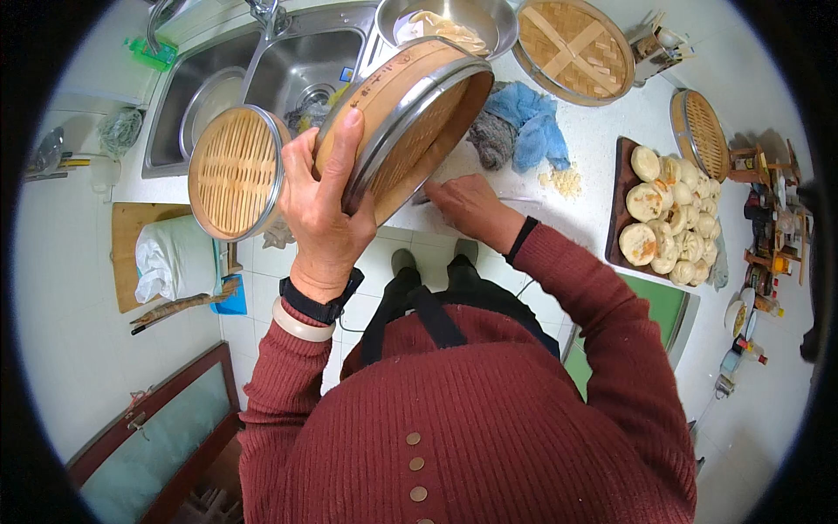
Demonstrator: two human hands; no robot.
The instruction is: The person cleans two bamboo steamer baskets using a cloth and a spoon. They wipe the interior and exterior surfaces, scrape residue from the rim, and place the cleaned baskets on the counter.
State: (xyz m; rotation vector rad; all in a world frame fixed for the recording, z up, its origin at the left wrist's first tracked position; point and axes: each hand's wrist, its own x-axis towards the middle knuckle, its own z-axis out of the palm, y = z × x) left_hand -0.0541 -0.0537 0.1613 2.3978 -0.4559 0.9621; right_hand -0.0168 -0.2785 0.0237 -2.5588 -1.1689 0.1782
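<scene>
A round bamboo steamer basket (pixel 397 154) with metal bands is tilted up on its side over the counter edge. My left hand (pixel 330 190) grips its wall, the thumb on the inner rim side and the fingers along the outside. Close to the basket's lower rim, my right hand (pixel 468 203) is closed around what looks like a thin metal utensil (pixel 518 200), mostly hidden by the fist. Left of my left hand stands a second steamer basket (pixel 236 171), its slatted face towards me. A blue cloth (pixel 529 124) and a grey cloth (pixel 490 139) lie beyond my right hand.
A double sink (pixel 308 65) is at the back left, a steel bowl (pixel 494 29) of water with cloth beside it. A woven steamer lid (pixel 576 49) is behind. Crumbs (pixel 563 182) lie on the counter. Several buns (pixel 674 216) cover a dark board (pixel 619 196) at right.
</scene>
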